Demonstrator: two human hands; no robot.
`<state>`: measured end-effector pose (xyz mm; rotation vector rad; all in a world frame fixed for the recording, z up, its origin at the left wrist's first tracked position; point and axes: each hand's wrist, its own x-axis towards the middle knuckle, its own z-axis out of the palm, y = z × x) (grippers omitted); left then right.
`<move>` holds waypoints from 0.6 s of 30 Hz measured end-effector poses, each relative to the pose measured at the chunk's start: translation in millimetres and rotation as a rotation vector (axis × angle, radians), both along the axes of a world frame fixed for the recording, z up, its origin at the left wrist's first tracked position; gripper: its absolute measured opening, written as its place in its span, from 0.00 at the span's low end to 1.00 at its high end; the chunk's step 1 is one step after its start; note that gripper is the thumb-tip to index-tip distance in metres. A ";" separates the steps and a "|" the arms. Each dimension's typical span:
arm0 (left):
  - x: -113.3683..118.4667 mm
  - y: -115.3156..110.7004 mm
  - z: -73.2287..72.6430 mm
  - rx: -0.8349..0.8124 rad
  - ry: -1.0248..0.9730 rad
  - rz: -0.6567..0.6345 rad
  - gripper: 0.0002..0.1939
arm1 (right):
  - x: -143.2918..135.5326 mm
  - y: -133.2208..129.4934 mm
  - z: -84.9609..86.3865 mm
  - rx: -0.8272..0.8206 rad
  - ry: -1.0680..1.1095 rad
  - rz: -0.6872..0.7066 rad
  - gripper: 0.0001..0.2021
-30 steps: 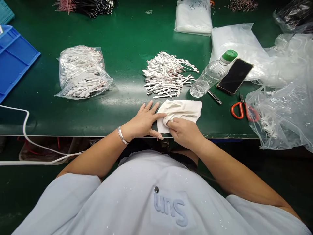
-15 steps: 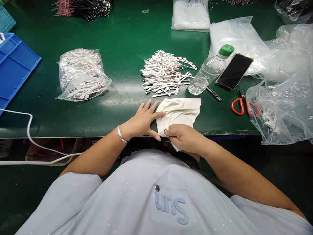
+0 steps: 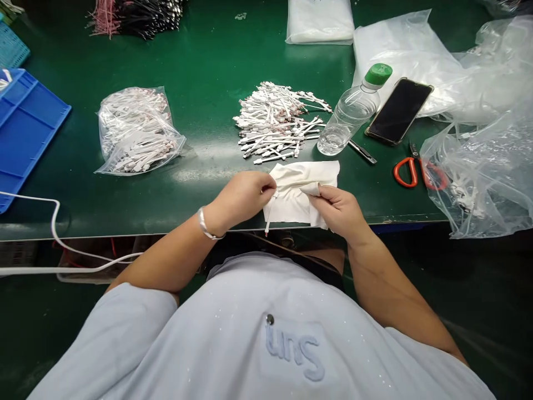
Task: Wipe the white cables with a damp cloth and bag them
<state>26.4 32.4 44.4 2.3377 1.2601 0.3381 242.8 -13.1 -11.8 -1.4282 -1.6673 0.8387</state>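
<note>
White lead: a thin white lead (image 3: 268, 216) hangs down from the left hand over the near edge of the cloth, its reddish tip by the table edge.
Left hand: the left hand (image 3: 245, 200) is curled, thumb and forefinger pinched together on the lead's upper end; a silver bracelet (image 3: 204, 224) circles the wrist.
Right hand: the right hand (image 3: 339, 210) is half closed, thumb and fingers gripping a folded part of the cloth.
Cloth: the cream cloth (image 3: 287, 186) lies wrinkled at the table's front edge, between the hands.
Tabletop: the table (image 3: 200, 61) is dark green and glossy, with a pale sheen across its middle and a small light mark far back.
Beyond the cloth: a loose pile of white leads (image 3: 277, 119).
Right side: a clear bottle (image 3: 347, 119) with a green cap, a cutter knife (image 3: 362, 151) beside its base, a dark-screened phone (image 3: 400, 111), and orange-handled scissors (image 3: 405, 171), partly under a clear plastic bag (image 3: 499, 166).
Left side: a filled bag of leads (image 3: 139, 133), then a blue bin (image 3: 31, 128).
Far edge: a bundle of black and pink wires (image 3: 141, 15) and a flat plastic packet (image 3: 320, 22).
Room: a white cord (image 3: 55, 216) loops past the table's left front; the floor below is dark, its details hard to tell.
</note>
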 end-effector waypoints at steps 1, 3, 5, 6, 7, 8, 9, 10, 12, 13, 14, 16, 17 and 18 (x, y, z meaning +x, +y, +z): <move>7.8 -1.3 -0.9 0.036 0.103 -0.031 0.11 | 0.1 -0.1 -1.0 -0.003 0.022 -0.009 0.11; 21.9 -3.5 -3.1 0.088 0.291 -0.067 0.10 | 0.8 -0.6 -1.1 -0.009 0.022 -0.017 0.11; 32.2 -4.2 -3.8 0.102 0.403 -0.082 0.10 | 1.4 -1.3 0.0 -0.006 -0.003 -0.011 0.11; 35.4 -3.7 -3.3 0.096 0.431 -0.095 0.11 | 1.5 -1.7 0.6 0.000 -0.016 -0.005 0.11; 37.4 -2.8 -2.3 0.087 0.450 -0.113 0.11 | 1.4 -2.0 1.1 0.007 -0.027 -0.001 0.11; 38.0 -1.3 -1.1 0.079 0.459 -0.135 0.12 | 1.3 -2.3 1.5 0.013 -0.039 0.002 0.12; 37.4 0.6 0.1 0.074 0.460 -0.160 0.13 | 1.2 -2.5 1.7 0.017 -0.049 0.006 0.12; 35.6 2.7 1.0 0.071 0.453 -0.178 0.13 | 1.1 -2.7 1.8 0.017 -0.059 0.010 0.12; 28.4 7.2 1.2 0.060 0.394 -0.168 0.14 | 1.3 -3.1 1.6 0.016 -0.070 0.014 0.12; 23.0 9.4 0.4 0.037 0.330 -0.141 0.14 | 1.5 -3.2 1.4 0.018 -0.070 0.018 0.12; 16.6 11.3 -1.2 -0.006 0.244 -0.097 0.15 | 1.8 -3.2 1.1 0.023 -0.068 0.021 0.12; 1.0 14.5 -6.1 -0.156 0.011 0.021 0.15 | 2.4 -3.2 0.6 0.040 -0.074 0.025 0.11; -7.5 15.4 -9.0 -0.257 -0.126 0.077 0.15 | 2.7 -3.2 0.6 0.049 -0.084 0.026 0.11; -16.1 15.8 -11.8 -0.368 -0.263 0.127 0.17 | 2.7 -3.2 0.8 0.057 -0.096 0.027 0.10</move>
